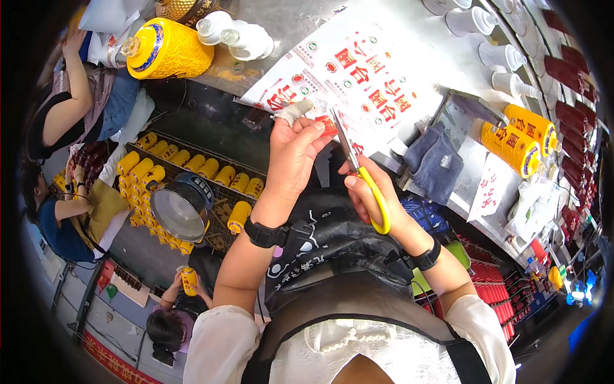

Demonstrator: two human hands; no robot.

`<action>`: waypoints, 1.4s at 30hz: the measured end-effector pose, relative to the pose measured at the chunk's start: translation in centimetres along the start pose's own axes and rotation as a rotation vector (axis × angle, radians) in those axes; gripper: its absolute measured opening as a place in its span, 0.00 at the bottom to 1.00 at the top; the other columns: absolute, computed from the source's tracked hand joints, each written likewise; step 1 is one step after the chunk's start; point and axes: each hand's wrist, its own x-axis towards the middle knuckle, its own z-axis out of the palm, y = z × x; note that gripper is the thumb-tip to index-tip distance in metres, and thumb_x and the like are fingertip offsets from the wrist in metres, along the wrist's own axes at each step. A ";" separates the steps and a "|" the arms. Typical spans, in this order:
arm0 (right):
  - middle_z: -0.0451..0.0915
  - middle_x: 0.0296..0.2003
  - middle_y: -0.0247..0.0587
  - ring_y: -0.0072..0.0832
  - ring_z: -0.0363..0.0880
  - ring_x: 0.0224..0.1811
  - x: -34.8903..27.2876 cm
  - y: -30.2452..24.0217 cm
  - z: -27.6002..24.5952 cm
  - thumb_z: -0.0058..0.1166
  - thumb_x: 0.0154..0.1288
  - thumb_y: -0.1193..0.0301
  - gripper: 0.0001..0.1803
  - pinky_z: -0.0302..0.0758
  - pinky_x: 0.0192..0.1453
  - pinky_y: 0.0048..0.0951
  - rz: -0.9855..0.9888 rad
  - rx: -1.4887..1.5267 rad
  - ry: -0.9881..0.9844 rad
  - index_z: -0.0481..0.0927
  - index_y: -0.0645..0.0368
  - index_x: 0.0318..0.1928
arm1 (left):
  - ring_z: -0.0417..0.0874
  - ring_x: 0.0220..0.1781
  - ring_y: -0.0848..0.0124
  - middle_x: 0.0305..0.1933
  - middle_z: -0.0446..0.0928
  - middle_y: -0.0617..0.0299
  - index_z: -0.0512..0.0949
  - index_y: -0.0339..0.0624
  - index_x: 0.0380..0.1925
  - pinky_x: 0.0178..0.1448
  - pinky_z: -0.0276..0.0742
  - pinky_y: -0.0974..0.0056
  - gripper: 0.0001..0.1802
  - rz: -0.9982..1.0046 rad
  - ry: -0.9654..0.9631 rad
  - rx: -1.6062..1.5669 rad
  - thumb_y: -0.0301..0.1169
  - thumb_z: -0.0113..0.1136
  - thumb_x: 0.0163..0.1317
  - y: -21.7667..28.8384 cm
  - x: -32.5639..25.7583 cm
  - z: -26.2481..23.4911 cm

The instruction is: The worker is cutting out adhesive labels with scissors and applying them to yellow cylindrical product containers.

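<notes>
My right hand is closed round the yellow handle of a pair of scissors. Their metal blades point up and away, with the tips beside a small red printed paper piece. That piece is pinched between the thumb and fingers of my left hand. A whitish wrap covers one of the left fingers. Just beyond both hands, a large white sheet with red printed characters lies on the metal table. Whether the blades touch the piece is hard to make out.
A yellow jar and white bottles stand at the far left of the table. Two yellow bottles and a dark blue cloth are at the right. Co-workers and racks of yellow bottles occupy the left.
</notes>
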 end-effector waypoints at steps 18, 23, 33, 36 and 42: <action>0.64 0.14 0.27 0.14 0.59 0.08 0.3 0.7 0.2 0.46 0.72 0.65 0.11 0.56 0.11 0.17 0.009 -0.026 -0.012 0.70 0.59 0.47 | 0.82 0.51 0.62 0.48 0.77 0.52 0.63 0.38 0.56 0.56 0.81 0.55 0.23 -0.074 -0.027 -0.080 0.17 0.53 0.62 0.3 0.5 -1.2; 0.67 0.17 0.27 0.14 0.61 0.09 1.1 0.9 -0.3 0.50 0.71 0.60 0.12 0.59 0.13 0.17 0.088 0.021 -0.023 0.72 0.54 0.45 | 0.82 0.46 0.68 0.43 0.76 0.56 0.64 0.36 0.55 0.52 0.81 0.62 0.23 -0.026 0.032 -0.026 0.16 0.54 0.59 0.2 0.7 -1.2; 0.65 0.14 0.31 0.21 0.61 0.06 2.1 1.2 0.2 0.48 0.71 0.61 0.12 0.58 0.10 0.22 0.069 0.028 -0.141 0.70 0.57 0.44 | 0.80 0.38 0.74 0.34 0.76 0.62 0.68 0.35 0.52 0.47 0.79 0.68 0.20 0.214 0.083 0.394 0.15 0.54 0.59 0.9 -0.1 -4.9; 0.64 0.13 0.33 0.23 0.61 0.05 3.0 1.5 0.0 0.49 0.69 0.62 0.12 0.58 0.08 0.25 0.100 -0.068 -0.059 0.69 0.57 0.42 | 0.80 0.39 0.75 0.36 0.76 0.62 0.68 0.37 0.51 0.47 0.80 0.67 0.20 0.266 0.145 0.569 0.15 0.56 0.59 0.3 0.4 -7.0; 0.66 0.14 0.34 0.21 0.61 0.07 0.6 0.9 0.6 0.47 0.69 0.66 0.12 0.59 0.11 0.22 -0.016 -0.075 -0.012 0.70 0.60 0.47 | 0.81 0.37 0.74 0.37 0.77 0.62 0.69 0.36 0.52 0.37 0.76 0.72 0.18 0.639 0.364 0.484 0.18 0.56 0.61 12.4 0.7 -11.3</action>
